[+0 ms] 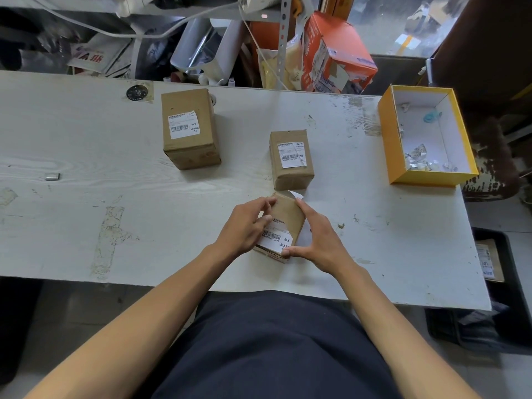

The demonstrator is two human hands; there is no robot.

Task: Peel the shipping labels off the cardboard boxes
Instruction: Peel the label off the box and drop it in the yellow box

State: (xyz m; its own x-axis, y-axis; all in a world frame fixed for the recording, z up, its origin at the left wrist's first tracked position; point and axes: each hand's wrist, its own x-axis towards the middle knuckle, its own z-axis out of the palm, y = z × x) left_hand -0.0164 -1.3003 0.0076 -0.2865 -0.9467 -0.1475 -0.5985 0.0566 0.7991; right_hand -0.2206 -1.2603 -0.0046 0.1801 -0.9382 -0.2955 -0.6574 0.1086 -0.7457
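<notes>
Shipping label [275, 237], white and barcoded, faces us because our right hand [316, 240] clasps the small brown cardboard box [288, 214] tilted on the white counter [115, 168], while our left hand [244, 226] curls fingers at its edge to peel.

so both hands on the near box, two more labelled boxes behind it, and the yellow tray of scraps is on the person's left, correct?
Not quite: the yellow tray sits on the person's right, as the head view shows. The rest holds: left hand and right hand grip the near box, with two labelled boxes behind it.
</notes>
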